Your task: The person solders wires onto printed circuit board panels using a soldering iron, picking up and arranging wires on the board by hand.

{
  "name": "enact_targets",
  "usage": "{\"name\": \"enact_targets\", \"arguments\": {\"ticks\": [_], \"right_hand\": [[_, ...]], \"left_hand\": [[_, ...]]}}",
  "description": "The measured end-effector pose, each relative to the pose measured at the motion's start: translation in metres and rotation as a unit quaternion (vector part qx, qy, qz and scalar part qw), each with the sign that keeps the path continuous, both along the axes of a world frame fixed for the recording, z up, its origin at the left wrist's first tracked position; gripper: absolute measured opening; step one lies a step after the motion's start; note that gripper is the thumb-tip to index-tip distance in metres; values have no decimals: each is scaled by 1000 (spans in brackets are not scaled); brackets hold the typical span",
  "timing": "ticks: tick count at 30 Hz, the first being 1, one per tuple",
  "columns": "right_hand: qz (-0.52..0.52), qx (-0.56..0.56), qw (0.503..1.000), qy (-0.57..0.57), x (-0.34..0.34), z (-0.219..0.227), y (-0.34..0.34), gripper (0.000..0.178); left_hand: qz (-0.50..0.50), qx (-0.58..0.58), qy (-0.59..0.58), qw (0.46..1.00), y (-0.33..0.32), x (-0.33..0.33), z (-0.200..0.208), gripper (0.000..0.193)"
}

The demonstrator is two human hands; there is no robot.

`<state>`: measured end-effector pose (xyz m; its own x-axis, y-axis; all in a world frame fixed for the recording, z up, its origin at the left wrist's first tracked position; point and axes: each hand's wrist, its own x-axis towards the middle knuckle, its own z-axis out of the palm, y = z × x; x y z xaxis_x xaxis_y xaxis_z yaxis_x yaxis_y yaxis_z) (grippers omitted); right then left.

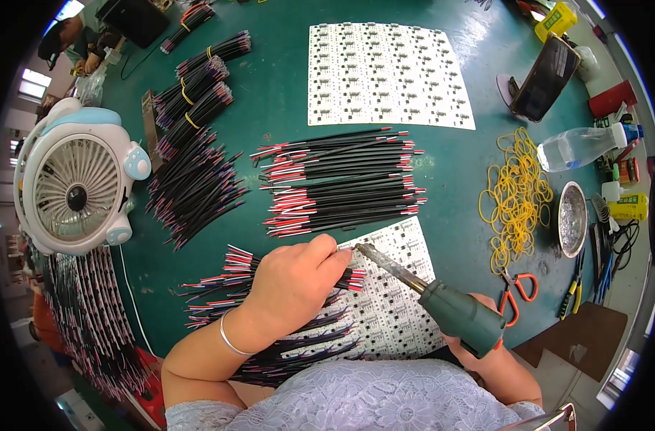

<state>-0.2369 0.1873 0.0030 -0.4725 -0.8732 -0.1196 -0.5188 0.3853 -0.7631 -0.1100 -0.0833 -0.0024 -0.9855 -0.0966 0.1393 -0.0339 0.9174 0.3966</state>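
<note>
My right hand (478, 323) is wrapped round a soldering gun (462, 317) with a dark green body and a long metal tip. That tip points up and left, ending close to the fingertips of my left hand (293, 279). The left fingers are pinched together by a red-and-white wire end, over a white circuit board sheet (388, 316). Most of what they grip is hidden by the hand. Black-sleeved wires (230, 276) with bared red and white ends lie beneath the left hand, and several soldered wires (306, 352) spread out across the sheet's left side.
Beyond my hands lie piles of black wires (356, 190) and another board sheet (385, 75). Bundled wires (198, 108) and a fan (76, 187) are at left. At right are yellow rubber bands (518, 190), a metal bowl (572, 219), scissors (514, 294), a bottle (582, 147) and a phone (546, 77).
</note>
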Motion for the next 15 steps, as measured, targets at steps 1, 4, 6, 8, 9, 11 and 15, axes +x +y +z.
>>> {"name": "enact_targets", "arguments": {"ticks": [1,4,6,8,9,11,15], "right_hand": [[13,-38,998,43,-1,-6,5,24],[1,-76,996,52,-2,-9,9,26],[-24,-74,997,18,-1,-10,9,29],[-62,-92,993,-46,0,-11,9,36],[-63,-92,993,-46,1,-11,10,36],[-62,-83,993,-57,1,-11,11,38],[-40,-70,996,-32,0,-16,12,37]], "left_hand": [[-2,1,2,1000,0,-1,0,35],[-2,4,1,1000,0,-1,0,35],[-2,5,1,1000,1,-1,1,35],[-1,3,-5,1000,0,-1,2,35],[-1,4,-5,1000,0,-1,2,35],[2,8,4,1000,0,-1,1,36],[2,15,23,1000,-1,-1,-2,36]]}}
